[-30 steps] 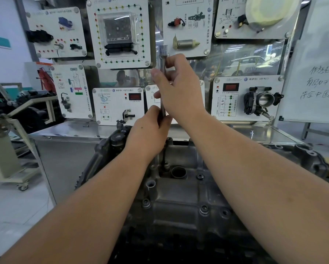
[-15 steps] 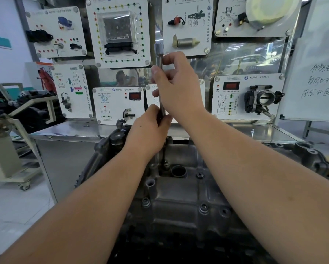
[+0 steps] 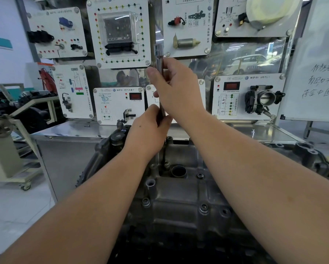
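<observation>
L hand (image 3: 148, 134), R hand (image 3: 177, 88) grip upright ext bar (image 3: 159, 54) on engine (image 3: 178, 197).

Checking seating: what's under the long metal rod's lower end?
The engine casting, beside a round bore. The left hand covers the rod midway; whatever its tip meets is too dark to tell.

Ahead of you, white instrument panels (image 3: 118, 100) hang above a stainless steel cabinet (image 3: 68, 164). A handwritten whiteboard (image 3: 316, 54) stands at your right, and a beige wheeled stand (image 3: 3, 161) sits left on the pale floor (image 3: 17, 216).
</observation>
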Demonstrator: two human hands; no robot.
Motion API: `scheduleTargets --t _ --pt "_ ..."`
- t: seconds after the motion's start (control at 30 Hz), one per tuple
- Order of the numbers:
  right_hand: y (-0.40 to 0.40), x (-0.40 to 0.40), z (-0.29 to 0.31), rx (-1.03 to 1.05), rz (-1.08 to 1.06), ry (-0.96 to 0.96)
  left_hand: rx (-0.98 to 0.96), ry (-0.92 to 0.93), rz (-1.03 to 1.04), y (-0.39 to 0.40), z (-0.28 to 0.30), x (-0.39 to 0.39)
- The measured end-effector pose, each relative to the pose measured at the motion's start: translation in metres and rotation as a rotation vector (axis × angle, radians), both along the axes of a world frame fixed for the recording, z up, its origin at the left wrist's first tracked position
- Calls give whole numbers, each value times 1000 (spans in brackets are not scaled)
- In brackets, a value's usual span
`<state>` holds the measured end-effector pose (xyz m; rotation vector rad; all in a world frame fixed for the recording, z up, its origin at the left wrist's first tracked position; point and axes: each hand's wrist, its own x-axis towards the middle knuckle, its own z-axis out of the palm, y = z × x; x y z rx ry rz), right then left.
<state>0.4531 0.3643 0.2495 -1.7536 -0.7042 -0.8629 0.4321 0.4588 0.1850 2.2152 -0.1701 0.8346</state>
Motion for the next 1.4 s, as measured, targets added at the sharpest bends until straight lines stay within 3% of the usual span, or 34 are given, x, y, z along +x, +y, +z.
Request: scheduleTargets --t 0.3,0.53,0.87,1.1,1.4 --pt "2 2 0 1 2 78 -1 54 -21 -2 1 0" --pt "0 4 -1 35 -18 -9 13 16 1 0 -1 2" --pt "2 3 -1 40 80 58 8 28 -32 -1 1 0" --pt "0 4 1 48 15 35 1 21 -17 -1 -1 1" --pt "1 0 0 113 111 76 38 30 -19 0 0 2"
